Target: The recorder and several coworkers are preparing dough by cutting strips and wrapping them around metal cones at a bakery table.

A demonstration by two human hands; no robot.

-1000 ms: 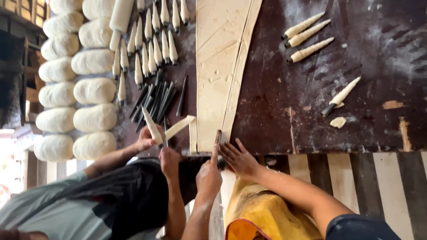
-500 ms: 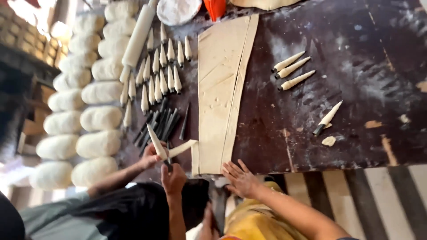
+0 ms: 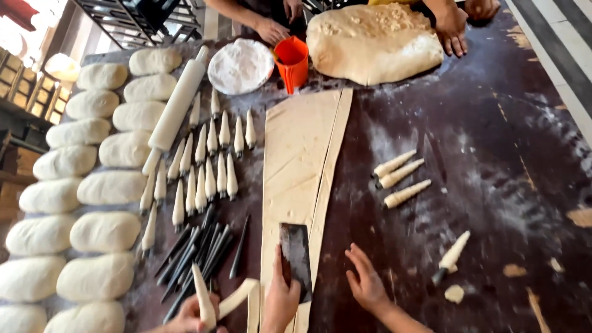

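Observation:
A long flat sheet of dough runs down the dark table, with a thin strip cut along its right edge. My left hand grips a dark metal cutter blade that stands on the near end of the sheet. To the right of the strip, my right hand lies flat on the table with its fingers spread and nothing in it. At the lower left a co-worker's hand holds a cone with a dough strip trailing from it.
Bare dark metal cones lie left of the sheet, below rows of dough-wrapped cones and a rolling pin. Dough loaves line the left edge. More wrapped cones lie right. Flour plate, orange cup and large dough mass sit far, with other people's hands.
The view has swung upward and now takes in the table's far end. My left hand now holds the cutter on the dough sheet. My right hand stays flat beside it.

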